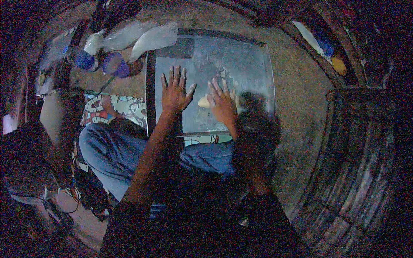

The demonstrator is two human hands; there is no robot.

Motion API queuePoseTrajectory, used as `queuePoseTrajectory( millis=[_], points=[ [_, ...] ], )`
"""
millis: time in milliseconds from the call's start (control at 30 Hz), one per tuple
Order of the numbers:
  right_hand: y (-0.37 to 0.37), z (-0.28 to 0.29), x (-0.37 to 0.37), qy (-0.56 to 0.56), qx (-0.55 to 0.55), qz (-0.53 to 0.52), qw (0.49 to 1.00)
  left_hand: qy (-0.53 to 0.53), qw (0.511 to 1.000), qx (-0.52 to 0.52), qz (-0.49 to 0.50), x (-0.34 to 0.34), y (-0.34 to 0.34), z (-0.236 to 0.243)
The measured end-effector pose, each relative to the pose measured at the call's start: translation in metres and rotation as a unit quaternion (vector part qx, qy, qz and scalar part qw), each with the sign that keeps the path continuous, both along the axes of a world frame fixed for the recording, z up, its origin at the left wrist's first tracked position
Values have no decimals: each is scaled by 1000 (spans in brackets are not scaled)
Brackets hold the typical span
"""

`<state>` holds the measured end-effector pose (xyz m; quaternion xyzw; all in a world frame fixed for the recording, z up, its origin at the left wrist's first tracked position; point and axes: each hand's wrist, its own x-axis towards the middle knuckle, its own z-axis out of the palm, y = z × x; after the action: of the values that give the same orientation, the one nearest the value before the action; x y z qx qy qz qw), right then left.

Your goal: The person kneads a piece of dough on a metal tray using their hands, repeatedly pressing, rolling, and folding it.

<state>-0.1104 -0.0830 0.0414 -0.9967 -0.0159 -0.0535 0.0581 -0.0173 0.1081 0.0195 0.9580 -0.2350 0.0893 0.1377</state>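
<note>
A flat grey board (pixel 206 120) with a dark edging lies in front of my crossed legs. White powder, like flour, is smeared over its middle and far part. Over the board's left side is my left hand (pixel 174 94), fingers spread and dusted white, holding nothing. My right hand (pixel 223 103) rests with outstretched fingers on a pale, dough-like lump (pixel 203 102). Most of that lump is hidden beneath the palm and fingers. Whether my left hand touches the board I cannot tell.
Beyond the board's far left corner lie clear plastic bags (pixel 155 38) with pale contents. Two purple-blue round containers (pixel 115 64) stand beside them. A patterned cloth (pixel 129 109) spreads under my left leg. Wooden slats (pixel 344 185) run along the right. The light is dim.
</note>
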Motion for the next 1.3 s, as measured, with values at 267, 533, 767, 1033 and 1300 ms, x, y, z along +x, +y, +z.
queuePoseTrajectory(
  millis=[267,533,767,1033,1300],
  points=[
    [33,19,-90,59,17,-32,998,18,1000,2,-4,0,-2,3],
    [54,14,-49,11,7,-50,999,0,999,-49,-6,-1,0,-1],
    [37,-9,64,-131,-42,-87,987,11,999,-47,-5,1,-1,-4],
    [36,-22,47,-29,-31,-11,999,12,999,-42,-7,0,0,-3],
    [81,18,-70,96,49,-7,994,29,999,-26,1,0,-2,-2]
  ],
)
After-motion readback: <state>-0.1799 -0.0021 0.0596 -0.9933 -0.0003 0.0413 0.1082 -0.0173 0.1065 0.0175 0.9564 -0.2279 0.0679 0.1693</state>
